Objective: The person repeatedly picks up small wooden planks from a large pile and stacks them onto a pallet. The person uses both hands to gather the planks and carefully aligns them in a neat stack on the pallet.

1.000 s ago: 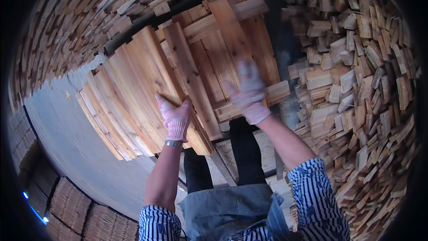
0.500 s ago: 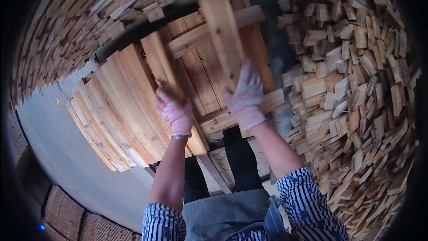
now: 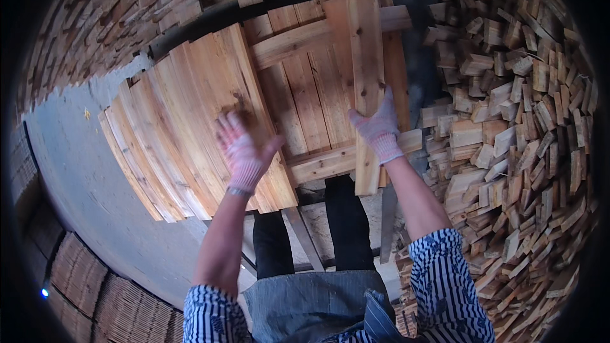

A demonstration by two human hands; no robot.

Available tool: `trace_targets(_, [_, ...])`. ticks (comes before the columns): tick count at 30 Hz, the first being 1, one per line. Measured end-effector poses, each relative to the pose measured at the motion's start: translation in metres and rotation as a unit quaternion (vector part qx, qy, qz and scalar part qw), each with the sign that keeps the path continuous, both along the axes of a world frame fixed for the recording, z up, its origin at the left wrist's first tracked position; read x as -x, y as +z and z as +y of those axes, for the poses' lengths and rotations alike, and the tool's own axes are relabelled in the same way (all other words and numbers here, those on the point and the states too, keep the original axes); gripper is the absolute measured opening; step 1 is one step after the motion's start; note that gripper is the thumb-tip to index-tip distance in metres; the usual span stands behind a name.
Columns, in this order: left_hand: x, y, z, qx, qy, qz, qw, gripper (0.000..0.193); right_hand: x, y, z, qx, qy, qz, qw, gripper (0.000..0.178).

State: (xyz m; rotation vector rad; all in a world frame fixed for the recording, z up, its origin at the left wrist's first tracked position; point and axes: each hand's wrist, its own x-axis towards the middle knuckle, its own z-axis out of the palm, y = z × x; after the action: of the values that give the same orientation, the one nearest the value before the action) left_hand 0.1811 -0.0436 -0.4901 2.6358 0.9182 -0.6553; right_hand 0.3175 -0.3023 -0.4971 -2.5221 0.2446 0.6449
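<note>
My gloved left hand (image 3: pixel 244 152) lies open with its fingers spread on a row of pale wooden boards (image 3: pixel 184 114) set side by side. Near their right edge, its thumb points toward a gap where darker boards (image 3: pixel 308 98) show lower down. My gloved right hand (image 3: pixel 380 128) grips a single knotty wooden board (image 3: pixel 366 44) by its edges, thumb on the left side and fingers on the right. That board lies lengthwise across a far crosspiece (image 3: pixel 292 44) and a near crosspiece (image 3: pixel 324 164), apart from the left row.
A big heap of short wood offcuts (image 3: pixel 502 133) rises on the right. More stacked wood (image 3: pixel 146 13) lines the far left. Grey floor (image 3: pixel 76 152) runs along the left, with bundled slats (image 3: pixel 76 273) at lower left. Metal supports (image 3: pixel 304 238) show beneath the boards near my legs.
The left board now lies against the row, and my left hand has opened flat on it. My right hand has moved its board rightward and set it straighter across the crosspieces.
</note>
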Motion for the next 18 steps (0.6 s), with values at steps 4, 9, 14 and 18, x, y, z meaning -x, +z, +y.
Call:
trace_targets(4, [0.045,-0.001,0.048,0.047,0.0,0.016,0.999,0.132,0.037,-0.005,0.052,-0.087,0.005,0.0,0.996,0.098])
trace_targets(9, [0.055,-0.003,0.045,0.027,-0.061,0.123,0.99,0.137,0.074,0.015,0.133,-0.034,0.03,0.049,0.998,0.097])
trace_targets(14, [0.036,-0.003,0.046,0.041,-0.019,0.229,0.972,0.139,0.065,-0.005,0.124,-0.091,0.004,0.11,0.99,0.092])
trace_targets(18, [0.032,0.004,0.046,0.077,-0.039,0.176,0.981,0.143,0.038,-0.003,0.094,-0.098,0.003,0.121,0.988,0.081])
